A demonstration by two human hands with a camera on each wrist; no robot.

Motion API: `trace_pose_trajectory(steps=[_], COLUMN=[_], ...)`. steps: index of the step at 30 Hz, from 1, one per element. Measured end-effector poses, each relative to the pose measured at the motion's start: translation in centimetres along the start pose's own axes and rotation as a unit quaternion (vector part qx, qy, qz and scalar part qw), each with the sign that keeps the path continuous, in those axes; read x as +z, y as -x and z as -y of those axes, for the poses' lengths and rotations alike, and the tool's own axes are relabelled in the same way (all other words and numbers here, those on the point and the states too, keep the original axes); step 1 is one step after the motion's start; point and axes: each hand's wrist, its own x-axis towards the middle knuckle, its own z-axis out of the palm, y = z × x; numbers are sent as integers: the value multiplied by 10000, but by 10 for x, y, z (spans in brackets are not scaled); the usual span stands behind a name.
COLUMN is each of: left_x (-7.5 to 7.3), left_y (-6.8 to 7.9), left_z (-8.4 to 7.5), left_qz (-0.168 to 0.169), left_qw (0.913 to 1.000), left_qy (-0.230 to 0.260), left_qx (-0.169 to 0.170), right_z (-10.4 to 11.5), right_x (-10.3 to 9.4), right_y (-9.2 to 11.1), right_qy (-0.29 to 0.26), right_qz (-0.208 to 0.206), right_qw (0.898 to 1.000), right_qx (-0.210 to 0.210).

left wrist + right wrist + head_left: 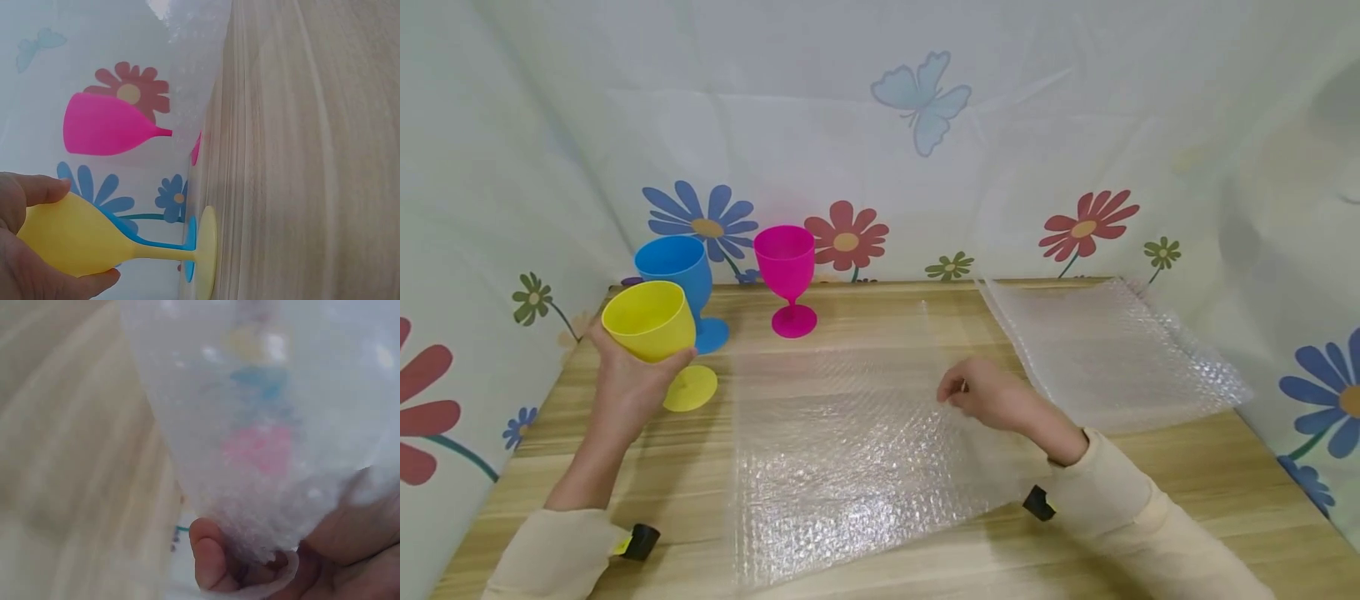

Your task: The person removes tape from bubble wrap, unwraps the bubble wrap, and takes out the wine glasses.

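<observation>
My left hand (632,379) grips the bowl of a yellow goblet (651,321) from the near side, thumb and fingers around it. Sideways in the left wrist view, the goblet's foot (206,253) is right at the tabletop. My right hand (996,396) pinches a clear bubble wrap sheet (850,475) near its right side. In the right wrist view, the curled fingers (209,553) hold bunched bubble wrap (206,425), and blurred goblet colours show through it.
A blue goblet (677,262) stands just behind the yellow one, partly hidden. A pink goblet (786,258) stands upright at the back. Another bubble wrap piece (1097,358) lies at the right of the wooden table (1187,492). Flower-printed curtains (820,150) surround the table.
</observation>
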Motion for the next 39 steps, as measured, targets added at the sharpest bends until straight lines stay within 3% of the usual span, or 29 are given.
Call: trace_pose_trajectory(steps=[7, 20, 25, 32, 39], left_x=[-2, 1, 1, 2, 1], left_y=[1, 2, 2, 4, 3], left_z=[2, 0, 0, 3, 5], left_qz=[-3, -101, -116, -55, -166], left_qw=[10000, 9998, 9997, 9998, 9996], left_qy=[45, 153, 185, 146, 150], left_qx=[-5, 80, 71, 115, 171], right_z=[4, -13, -23, -43, -75], right_x=[-39, -108, -131, -155, -177], right_y=[10, 36, 49, 67, 78], right_qy=[268, 371, 490, 497, -205], right_qz=[-415, -1235, -1512, -1756, -2074], right_qw=[9981, 9889, 9853, 9831, 9774], right_qx=[-364, -736, -627, -139, 357])
